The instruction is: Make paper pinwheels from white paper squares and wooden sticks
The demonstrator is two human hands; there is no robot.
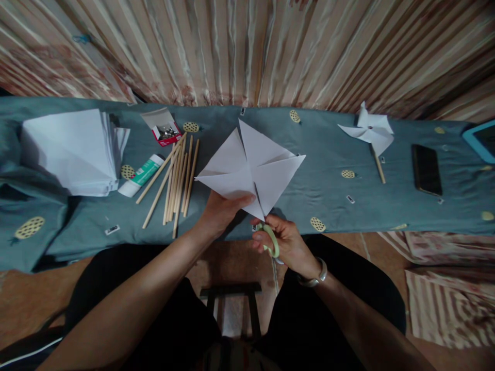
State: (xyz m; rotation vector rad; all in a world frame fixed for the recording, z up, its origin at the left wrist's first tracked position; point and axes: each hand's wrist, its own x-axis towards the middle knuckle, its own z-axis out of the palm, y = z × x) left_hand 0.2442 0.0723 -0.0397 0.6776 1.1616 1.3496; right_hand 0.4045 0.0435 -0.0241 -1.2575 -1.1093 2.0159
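Observation:
A white square of paper (pixel 251 167), slit from its corners toward the middle, is held over the near edge of the table. My left hand (pixel 220 211) pinches its lower left part, thumb on top. My right hand (pixel 284 239) is closed around the light green handles of a pair of scissors (pixel 274 241). The scissors stand at the paper's near corner, where a slit runs inward; their blades are mostly hidden by the paper and fingers. A finished paper pinwheel (pixel 370 131) on a wooden stick lies to the right.
Several wooden sticks (pixel 178 180), a glue stick (pixel 141 175), an open red box of small metal pieces (pixel 166 131) and a stack of white paper (pixel 69 152) lie leftward. Rightward are a dark phone (pixel 426 169) and a blue-edged device (pixel 479 141). A striped curtain (pixel 247 51) hangs behind.

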